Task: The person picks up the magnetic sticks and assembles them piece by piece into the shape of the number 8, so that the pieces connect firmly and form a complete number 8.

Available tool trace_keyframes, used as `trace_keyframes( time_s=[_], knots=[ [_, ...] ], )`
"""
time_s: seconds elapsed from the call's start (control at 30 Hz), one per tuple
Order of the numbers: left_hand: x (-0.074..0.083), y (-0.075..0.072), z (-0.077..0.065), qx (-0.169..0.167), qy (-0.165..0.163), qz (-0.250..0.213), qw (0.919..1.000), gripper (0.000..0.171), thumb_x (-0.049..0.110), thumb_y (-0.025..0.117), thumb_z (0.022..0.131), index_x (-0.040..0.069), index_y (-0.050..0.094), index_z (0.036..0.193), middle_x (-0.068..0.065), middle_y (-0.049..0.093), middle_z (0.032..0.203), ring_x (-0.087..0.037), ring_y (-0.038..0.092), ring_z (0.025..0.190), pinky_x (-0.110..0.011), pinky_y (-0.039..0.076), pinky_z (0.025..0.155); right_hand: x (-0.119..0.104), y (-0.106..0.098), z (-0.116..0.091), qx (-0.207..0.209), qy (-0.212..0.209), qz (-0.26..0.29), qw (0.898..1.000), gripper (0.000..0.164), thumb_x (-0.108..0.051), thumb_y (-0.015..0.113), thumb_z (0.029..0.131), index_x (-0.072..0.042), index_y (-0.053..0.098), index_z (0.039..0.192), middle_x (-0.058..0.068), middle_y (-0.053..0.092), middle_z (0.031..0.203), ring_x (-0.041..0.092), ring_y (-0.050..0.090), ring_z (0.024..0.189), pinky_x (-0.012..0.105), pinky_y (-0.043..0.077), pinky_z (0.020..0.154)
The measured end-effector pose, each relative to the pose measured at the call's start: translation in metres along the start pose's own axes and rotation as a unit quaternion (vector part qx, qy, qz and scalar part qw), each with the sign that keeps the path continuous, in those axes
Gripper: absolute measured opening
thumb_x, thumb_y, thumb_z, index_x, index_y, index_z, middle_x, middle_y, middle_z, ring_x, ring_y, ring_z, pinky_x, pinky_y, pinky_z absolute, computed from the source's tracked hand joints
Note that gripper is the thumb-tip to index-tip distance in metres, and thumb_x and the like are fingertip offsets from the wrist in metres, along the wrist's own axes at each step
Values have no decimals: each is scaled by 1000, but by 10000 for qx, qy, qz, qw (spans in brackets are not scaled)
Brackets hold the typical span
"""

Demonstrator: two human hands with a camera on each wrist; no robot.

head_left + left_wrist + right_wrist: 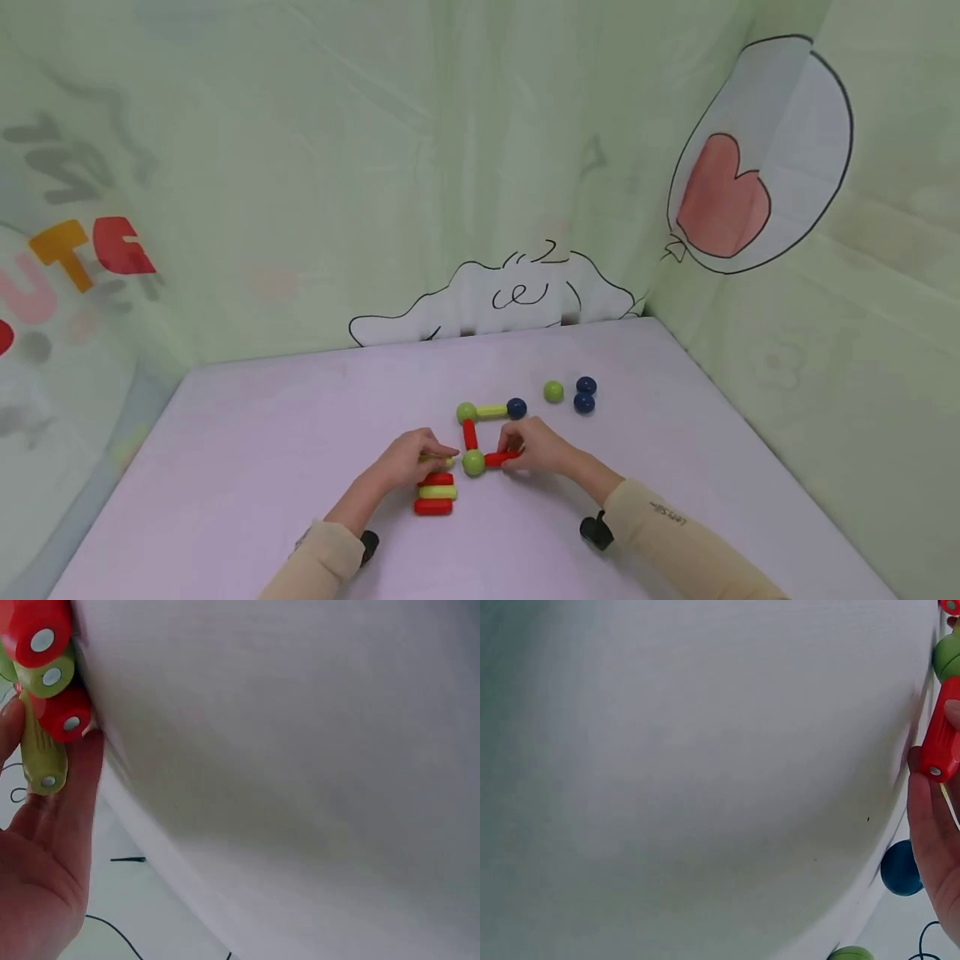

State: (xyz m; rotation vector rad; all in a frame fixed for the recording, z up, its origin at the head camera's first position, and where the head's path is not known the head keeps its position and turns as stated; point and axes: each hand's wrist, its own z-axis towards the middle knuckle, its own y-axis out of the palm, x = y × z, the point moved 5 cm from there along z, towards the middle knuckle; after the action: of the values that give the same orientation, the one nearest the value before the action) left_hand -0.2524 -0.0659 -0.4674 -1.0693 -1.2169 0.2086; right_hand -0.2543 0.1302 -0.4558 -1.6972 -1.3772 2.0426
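My left hand (411, 457) pinches a yellow-green magnetic rod (45, 761) between thumb and fingers, at the far end of a row of loose rods. My right hand (534, 446) grips a red magnetic rod (942, 735) whose left end meets a green ball (473, 462). From that ball another red rod (469, 435) runs back to a second green ball (467, 412). A yellow-green rod (492, 411) links this one to a dark blue ball (516, 407). Metal discs show on the rod ends in the left wrist view.
Below my left hand lie a red rod (437, 479), a yellow-green rod (437, 492) and another red rod (433, 507), side by side. Behind my right hand are a loose green ball (553, 392) and two dark blue balls (584, 403). Printed fabric walls (300, 208) border the table (262, 467).
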Motion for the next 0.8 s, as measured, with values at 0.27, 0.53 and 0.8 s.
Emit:
trace_keyframes(
  time_s=[0.27, 0.53, 0.8],
  knots=[
    [-6, -1, -5, 3, -381, -145, 9992, 17, 9, 64, 84, 10, 72, 100, 3, 64, 91, -10, 54, 78, -24, 47, 69, -2, 0, 1, -52, -87, 4, 9999, 18, 3, 71, 72, -5, 63, 86, 4, 62, 86, 18, 57, 80, 32, 50, 72],
    [4, 0, -3, -82, -599, 224, 9979, 16, 11, 62, 86, 10, 72, 98, 3, 59, 87, -11, 52, 72, -23, 45, 63, -1, -3, -4, 21, -54, -49, 10000, 21, 5, 70, 72, -4, 63, 88, 5, 62, 87, 20, 56, 81, 34, 50, 72],
    [41, 4, 7, 228, -508, 953, 9939, 23, 22, 70, 80, 11, 69, 100, -3, 60, 95, -18, 54, 87, -40, 46, 75, 1, -2, -3, -32, -166, -22, 9999, 23, 8, 69, 70, -3, 64, 90, 5, 63, 88, 20, 57, 81, 32, 50, 71]
  ],
)
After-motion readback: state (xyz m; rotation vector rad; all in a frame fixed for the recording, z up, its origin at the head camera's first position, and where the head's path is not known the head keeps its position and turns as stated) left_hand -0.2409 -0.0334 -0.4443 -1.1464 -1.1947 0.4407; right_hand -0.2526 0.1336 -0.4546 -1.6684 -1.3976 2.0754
